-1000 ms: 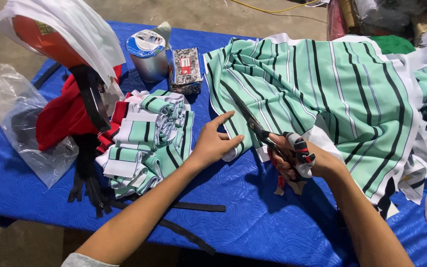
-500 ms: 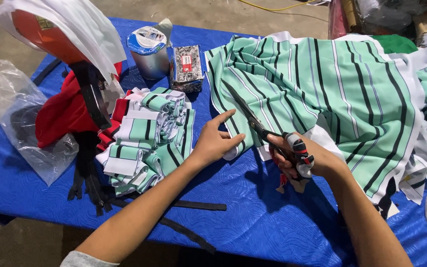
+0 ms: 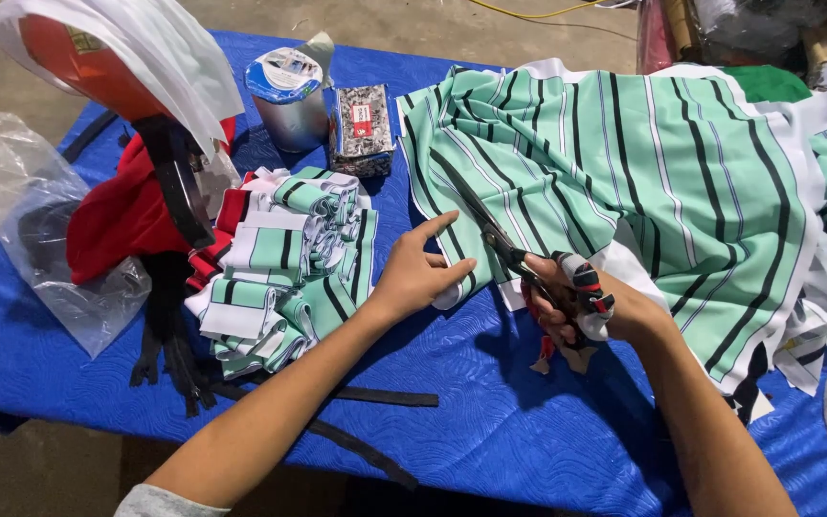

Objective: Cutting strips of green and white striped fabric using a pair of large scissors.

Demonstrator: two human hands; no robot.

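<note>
My right hand (image 3: 593,308) grips a pair of scissors (image 3: 519,260) with wrapped handles; the blades lie along a stripe of the green, white and black striped fabric (image 3: 643,182) spread over the blue table (image 3: 490,421). My left hand (image 3: 420,273) rests with fingers spread on the fabric's near corner, just left of the blades, holding it flat. A pile of cut striped strips (image 3: 284,263) lies to the left of that hand.
A metal tin (image 3: 287,94) and a small patterned box (image 3: 362,126) stand at the back. Red cloth (image 3: 117,225), black straps (image 3: 179,335), a clear plastic bag (image 3: 21,225) and a white-wrapped orange object (image 3: 107,53) crowd the left side.
The scissors and my right hand have stayed almost in place along the stripe. My left hand keeps pressing the fabric's corner; the view has shifted slightly.
</note>
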